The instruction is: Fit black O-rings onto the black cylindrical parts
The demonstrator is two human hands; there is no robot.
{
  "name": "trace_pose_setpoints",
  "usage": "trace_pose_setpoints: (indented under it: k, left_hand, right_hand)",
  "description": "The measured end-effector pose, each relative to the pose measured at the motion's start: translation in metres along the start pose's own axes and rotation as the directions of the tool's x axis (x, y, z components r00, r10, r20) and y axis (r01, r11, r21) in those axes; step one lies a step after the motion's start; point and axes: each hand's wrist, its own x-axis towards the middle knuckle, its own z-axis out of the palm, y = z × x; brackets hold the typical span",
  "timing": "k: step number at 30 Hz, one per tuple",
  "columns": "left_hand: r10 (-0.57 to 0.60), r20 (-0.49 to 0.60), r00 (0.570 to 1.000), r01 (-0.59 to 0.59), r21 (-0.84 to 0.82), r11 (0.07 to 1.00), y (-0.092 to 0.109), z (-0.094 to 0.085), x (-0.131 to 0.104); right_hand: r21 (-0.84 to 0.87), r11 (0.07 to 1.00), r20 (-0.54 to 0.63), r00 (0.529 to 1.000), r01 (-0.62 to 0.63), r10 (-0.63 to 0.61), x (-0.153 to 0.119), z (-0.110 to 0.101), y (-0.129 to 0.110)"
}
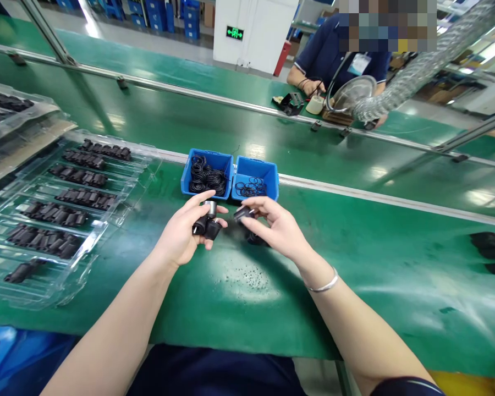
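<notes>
My left hand [190,225] is closed round several small black parts [212,229], with a silver metal cylinder [210,208] among them. To its right, my right hand [272,223] pinches a black part [243,213] between thumb and fingers. Another dark item [253,238], partly hidden and blurred, is under that hand. Just beyond my hands stand two blue bins. The left bin [185,177] holds bundles of thin black rings or cord; the right bin [276,181] has loose black rings at its bottom.
Clear plastic trays [72,269] with rows of black parts lie at the left. More black parts [493,253] sit at the right edge. A metal rail [379,206] runs behind the bins. Across the bench a person [330,49] works beside a flexible duct [416,77].
</notes>
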Motion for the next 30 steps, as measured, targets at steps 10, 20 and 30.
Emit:
trace_pose_setpoints:
  k: [10, 20, 30]
  left_hand:
    - [-0.085, 0.141, 0.986, 0.086, -0.001, 0.996, 0.000, 0.000, -0.001]
    - [0.061, 0.301, 0.952, -0.113, 0.158, 0.981, -0.005, 0.004, -0.011]
    - [0.050, 0.100, 0.994, -0.049, -0.009, 0.999, -0.001, 0.005, -0.006]
  right_hand:
    - [-0.498, 0.825, 0.264, 0.953, 0.266, -0.148, -0.011, -0.005, -0.002]
    - [-0.126, 0.980, 0.003, 0.988, 0.155, -0.155, -0.006, 0.022, -0.018]
    - [0.230, 0.961, -0.245, 0.965, 0.154, -0.096, 0.007, 0.028, -0.016]
